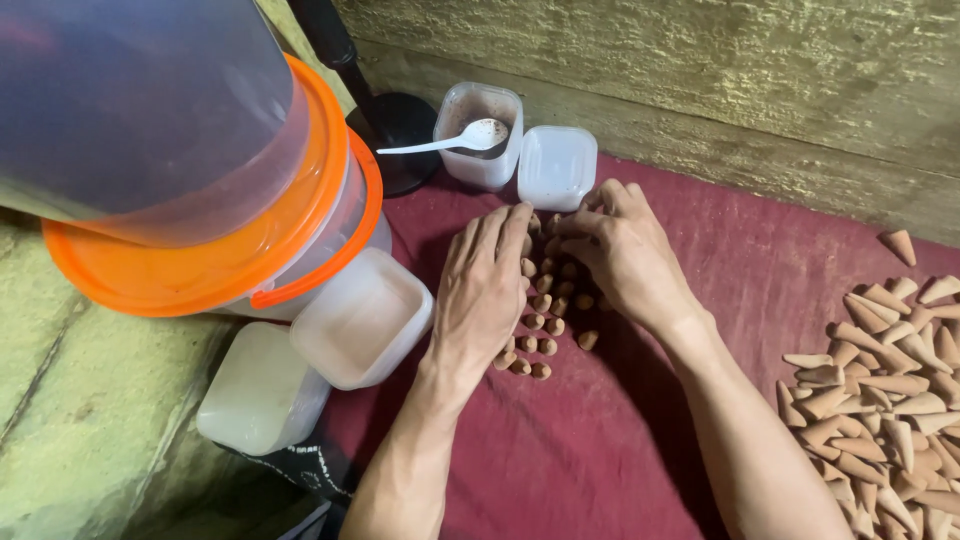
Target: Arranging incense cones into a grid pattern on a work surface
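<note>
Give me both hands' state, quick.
Left hand: open, palm down, resting on the upright cones, gripping nothing.
Right hand: fingers curled at the cones' far end; whether it holds one cannot be told.

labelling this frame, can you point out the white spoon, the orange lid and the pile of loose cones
white spoon (478, 134), head view, on its bowl over the open tub
orange lid (200, 275), head view, on its front rim
pile of loose cones (885, 400), head view, on a cone near the pile's middle

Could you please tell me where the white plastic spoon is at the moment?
In the head view, the white plastic spoon rests across the open square container at top centre, left of its lid and just beyond both hands.
</note>
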